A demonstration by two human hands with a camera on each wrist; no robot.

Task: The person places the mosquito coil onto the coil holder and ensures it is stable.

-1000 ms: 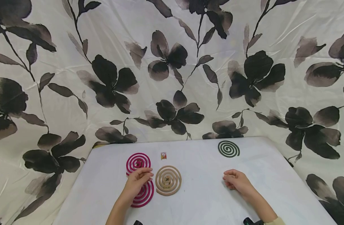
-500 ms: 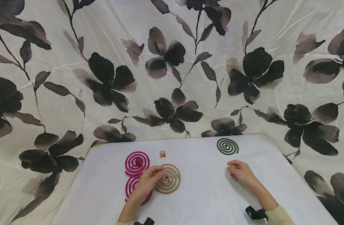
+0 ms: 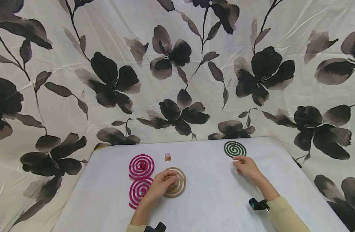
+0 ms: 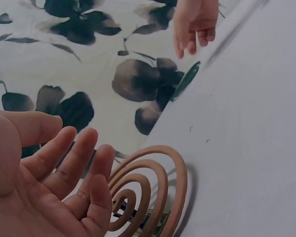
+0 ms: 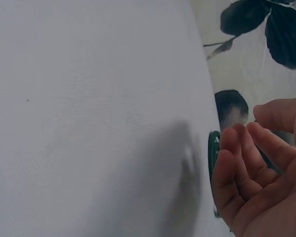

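My left hand (image 3: 160, 187) hovers over the left part of a tan spiral coil (image 3: 185, 182), which looks like a mosquito coil. In the left wrist view its fingers (image 4: 86, 153) are relaxed and bent, with nothing between them. Small gold-coloured bits lie at the coil's middle, partly hidden by the hand. Just in front of a dark green spiral coil (image 3: 234, 149) is my right hand (image 3: 248, 169). The right wrist view shows the loosely curled fingers (image 5: 227, 173) holding nothing, with the green coil's edge (image 5: 213, 148) behind them.
Two magenta spiral coils (image 3: 141, 166) lie one before the other at the left, the nearer partly covered by my left arm. A small colourful packet (image 3: 167, 157) lies behind the tan coil. Floral cloth (image 3: 177, 64) hangs behind the white table (image 3: 206, 206).
My left hand has moved right, from above the magenta coils to the tan coil. My right hand has moved forward and slightly right, closer to the green coil.
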